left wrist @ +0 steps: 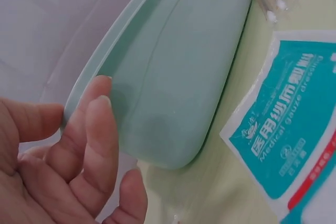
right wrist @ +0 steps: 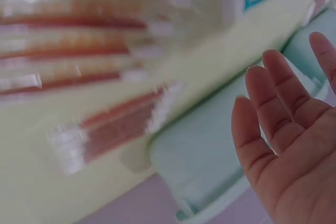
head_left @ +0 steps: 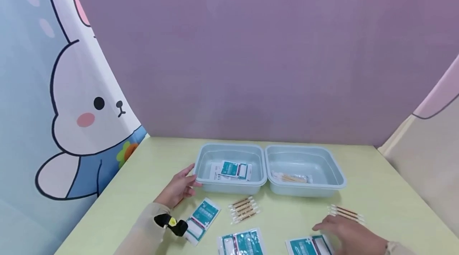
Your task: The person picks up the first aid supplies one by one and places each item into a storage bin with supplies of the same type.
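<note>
My left hand (head_left: pixel 179 187) is at the front left corner of the left light-blue plastic bin (head_left: pixel 229 188). In the left wrist view its thumb and fingers grip the rim from either side. My right hand (head_left: pixel 349 233), fingers relaxed and nothing in them, is over the table beside a gauze dressing packet (head_left: pixel 305 246). Just beyond that hand lies a pack of cotton swabs (head_left: pixel 346 212). Inside the left bin are gauze packets (head_left: pixel 229 168); the right bin (head_left: pixel 305 191) contains a swab pack (head_left: pixel 292 178).
Between the hands lie another swab pack (head_left: pixel 244 209) and a gauze packet (head_left: pixel 244 243) at the near edge of view. A further gauze packet (head_left: pixel 204 215) lies by the left wrist. A purple panel (head_left: pixel 258 55) rises behind the pale yellow table (head_left: pixel 168 147).
</note>
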Motion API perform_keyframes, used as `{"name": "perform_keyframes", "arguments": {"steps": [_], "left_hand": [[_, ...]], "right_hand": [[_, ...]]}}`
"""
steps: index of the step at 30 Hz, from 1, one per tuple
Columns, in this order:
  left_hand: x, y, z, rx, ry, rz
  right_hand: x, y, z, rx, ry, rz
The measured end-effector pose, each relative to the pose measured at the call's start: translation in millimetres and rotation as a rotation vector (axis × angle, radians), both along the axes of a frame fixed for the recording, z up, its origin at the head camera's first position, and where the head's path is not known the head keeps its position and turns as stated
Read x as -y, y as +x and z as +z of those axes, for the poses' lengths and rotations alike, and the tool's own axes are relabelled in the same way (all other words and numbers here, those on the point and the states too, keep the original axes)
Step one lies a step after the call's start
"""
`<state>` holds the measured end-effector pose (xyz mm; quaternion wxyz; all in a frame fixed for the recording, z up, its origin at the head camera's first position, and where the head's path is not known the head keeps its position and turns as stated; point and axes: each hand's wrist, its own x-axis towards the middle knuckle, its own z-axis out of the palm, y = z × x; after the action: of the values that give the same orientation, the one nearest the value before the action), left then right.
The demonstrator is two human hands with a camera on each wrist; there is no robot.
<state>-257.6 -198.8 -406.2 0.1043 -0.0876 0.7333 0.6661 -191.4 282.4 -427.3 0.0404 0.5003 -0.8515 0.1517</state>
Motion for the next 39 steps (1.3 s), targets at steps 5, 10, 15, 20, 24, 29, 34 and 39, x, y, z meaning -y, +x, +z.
{"name": "perform_keyframes", "arguments": {"steps": [5,10,15,20,24,29,34,39], "left_hand": [[-3,3.2,-1.8,-0.009,-0.087,-0.018],[-2,-0.4,0.6,-0.029,-0.106,-0.01],[-2,-3.6,0.0,-0.025,-0.093,0.002],[-2,-4.1,-2.5,-0.015,-0.075,0.006],[-2,-3.0,-3.7,-0.01,-0.062,0.006],[-2,-2.7,-5.3,-0.01,-0.052,0.01],[-2,-0.7,-9.4,-0.004,-0.031,0.016],[-1,-4.0,-6.8,-0.015,-0.028,0.009]], "right_hand": [[0,2.3,-15.5,-0.024,0.077,-0.07],[3,0.9,-15.0,-0.015,0.105,-0.105],[7,1.5,-12.0,-0.005,0.119,-0.121],[8,1.8,-14.3,0.011,0.105,-0.112],[8,1.9,-15.8,0.038,0.079,-0.113],[11,0.8,-10.8,0.349,0.048,-0.226],[8,-0.9,-9.2,0.598,-0.137,-0.173],[10,-9.1,-4.9,0.678,-0.192,-0.216]]}}
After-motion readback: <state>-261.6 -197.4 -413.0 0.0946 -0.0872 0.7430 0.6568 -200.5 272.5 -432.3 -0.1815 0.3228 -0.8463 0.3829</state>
